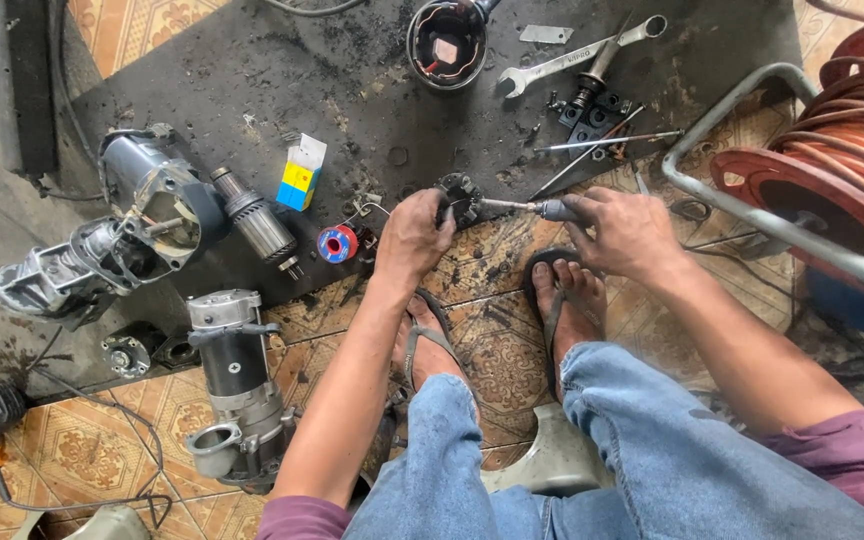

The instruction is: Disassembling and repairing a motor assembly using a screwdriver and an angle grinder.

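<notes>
My left hand grips a small round metal brush-holder plate and steadies it on the floor at the edge of a dark greasy mat. My right hand holds a soldering iron by its grey handle, its thin metal tip touching the plate from the right. A small spool of solder wire lies just left of my left hand. Both of my feet in sandals rest on the tiled floor below the hands.
Starter motors and a grey housing lie at the left with an armature and a small yellow-blue box. A wrench, screwdrivers and a round stator casing sit on the mat. An orange hose reel stands right.
</notes>
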